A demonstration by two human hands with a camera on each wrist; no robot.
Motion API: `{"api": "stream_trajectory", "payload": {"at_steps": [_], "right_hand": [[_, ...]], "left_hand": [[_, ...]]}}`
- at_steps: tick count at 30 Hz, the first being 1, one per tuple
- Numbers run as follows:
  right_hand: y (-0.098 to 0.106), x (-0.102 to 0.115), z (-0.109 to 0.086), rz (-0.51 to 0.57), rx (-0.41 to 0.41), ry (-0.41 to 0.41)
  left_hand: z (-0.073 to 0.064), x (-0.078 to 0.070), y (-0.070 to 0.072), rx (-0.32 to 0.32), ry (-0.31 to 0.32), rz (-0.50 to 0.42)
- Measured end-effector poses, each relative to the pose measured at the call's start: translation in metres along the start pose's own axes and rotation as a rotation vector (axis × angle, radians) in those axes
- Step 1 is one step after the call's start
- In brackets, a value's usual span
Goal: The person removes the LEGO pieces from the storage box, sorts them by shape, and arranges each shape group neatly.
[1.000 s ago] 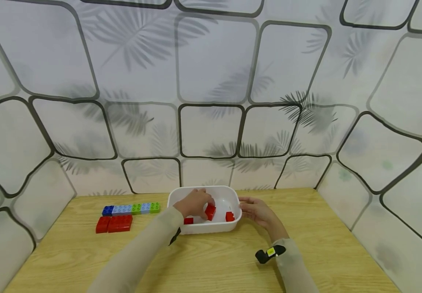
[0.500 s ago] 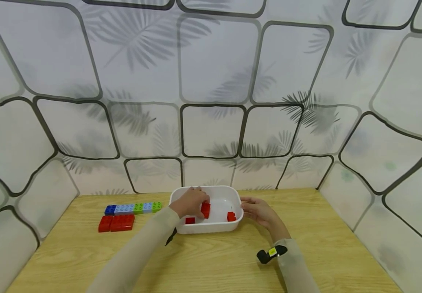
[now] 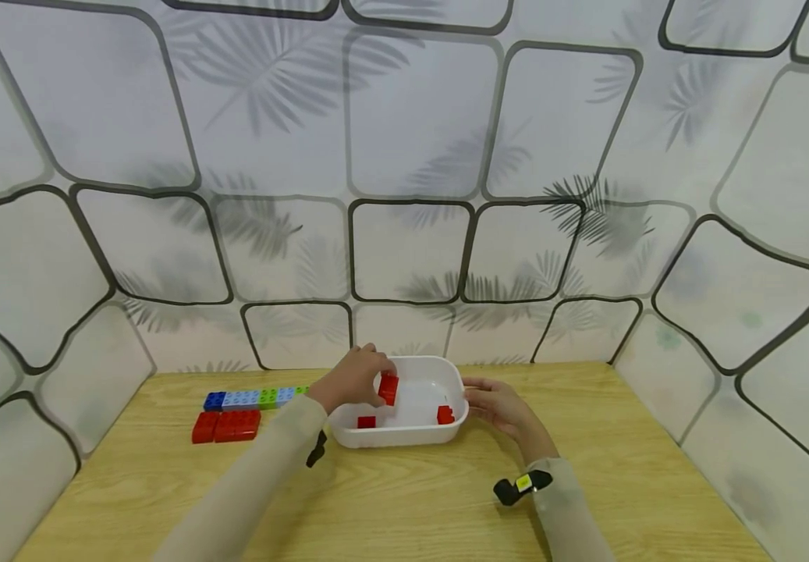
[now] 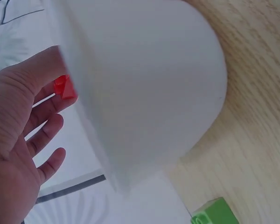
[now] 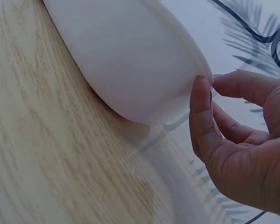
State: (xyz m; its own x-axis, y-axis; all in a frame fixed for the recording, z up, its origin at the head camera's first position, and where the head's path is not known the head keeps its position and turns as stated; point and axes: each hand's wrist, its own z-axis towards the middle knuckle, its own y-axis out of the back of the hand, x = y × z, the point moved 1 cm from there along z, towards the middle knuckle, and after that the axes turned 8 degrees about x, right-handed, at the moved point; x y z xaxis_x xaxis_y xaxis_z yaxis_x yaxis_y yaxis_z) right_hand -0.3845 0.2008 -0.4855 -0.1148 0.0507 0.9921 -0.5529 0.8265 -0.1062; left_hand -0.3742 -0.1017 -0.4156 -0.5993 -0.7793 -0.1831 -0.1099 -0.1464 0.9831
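A white plastic tub [image 3: 404, 437] stands on the wooden table near the back wall. Over its left side my left hand [image 3: 353, 380] pinches a red toy brick [image 3: 388, 389] between thumb and fingers. That brick [image 4: 65, 87] is partly hidden behind the tub's wall in the left wrist view. Two more red bricks lie in the tub, one at the front left [image 3: 366, 422] and one at the right [image 3: 445, 414]. My right hand [image 3: 502, 407] pinches the tub's right rim between thumb and fingers, seen closely in the right wrist view.
Left of the tub, a row of blue, light blue and green bricks [image 3: 241, 400] lies on the table [image 3: 404, 499]. In front of it sit red bricks [image 3: 237, 425] side by side. A patterned wall [image 3: 404, 250] closes off the back and sides.
My left hand has lifted the red brick and moved it up and left toward the tub's left rim. My right hand stays at the right rim.
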Motion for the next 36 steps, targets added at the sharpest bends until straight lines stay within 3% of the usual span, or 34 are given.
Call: {"api": "stream_trajectory", "payload": {"at_steps": [8, 16, 27, 36], "right_hand": [[0.000, 0.000, 0.003, 0.001, -0.002, 0.007], [-0.001, 0.000, 0.004, -0.009, -0.008, 0.001], [-0.004, -0.001, 0.004, -0.016, -0.014, -0.002], [0.000, 0.000, 0.001, -0.010, -0.017, -0.004]], "left_hand": [[-0.020, 0.002, 0.023, -0.074, 0.001, 0.004], [-0.050, 0.012, 0.040, -0.146, 0.034, -0.009], [-0.101, 0.042, 0.053, -0.269, 0.102, -0.060], [-0.129, 0.059, 0.056, -0.316, 0.138, -0.083]]}}
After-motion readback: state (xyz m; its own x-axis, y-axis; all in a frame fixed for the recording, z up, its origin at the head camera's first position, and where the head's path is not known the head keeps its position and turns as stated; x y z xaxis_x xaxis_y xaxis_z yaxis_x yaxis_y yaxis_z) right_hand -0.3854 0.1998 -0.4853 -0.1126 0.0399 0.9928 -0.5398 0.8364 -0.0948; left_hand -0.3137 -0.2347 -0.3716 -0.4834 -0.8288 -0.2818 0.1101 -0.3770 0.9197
